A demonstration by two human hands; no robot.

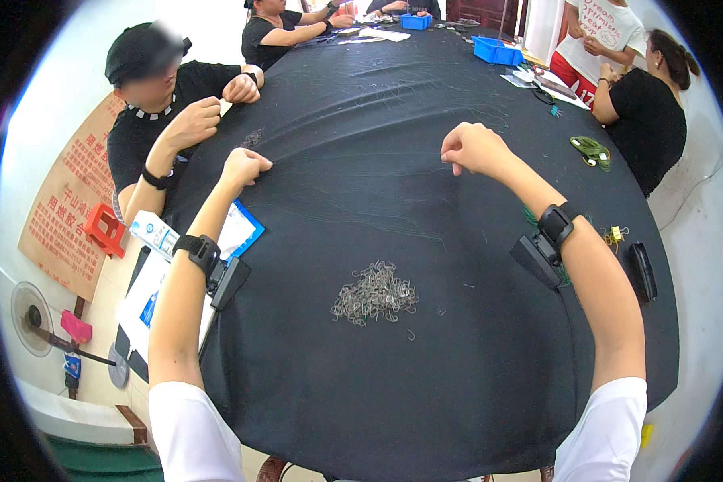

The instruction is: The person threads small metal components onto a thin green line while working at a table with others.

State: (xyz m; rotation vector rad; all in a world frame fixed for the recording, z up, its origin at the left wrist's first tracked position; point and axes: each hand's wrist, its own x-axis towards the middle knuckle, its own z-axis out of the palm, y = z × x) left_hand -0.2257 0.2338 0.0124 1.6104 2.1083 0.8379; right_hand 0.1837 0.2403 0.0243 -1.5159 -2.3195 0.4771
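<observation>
My left hand (247,166) is raised over the left side of the dark cloth, with thumb and fingers pinched together. Well apart from it, my right hand (472,150) is also closed in a pinch, fingertips pointing down. Whatever the two hands hold is too fine to make out. Thin pale threads (361,210) lie loosely on the cloth between and below them. Closer to me sits a heap of small metal fish hooks (375,295), with a few loose ones at its right edge. Each of my wrists wears a black strapped device.
A black cloth covers the long table (458,386). At left lie a blue-and-white packet (245,231) and a white box (154,233). Green cord (590,151), a yellow clip (614,235) and a black case (642,273) lie at right. Several people sit or stand around, near a blue bin (497,51).
</observation>
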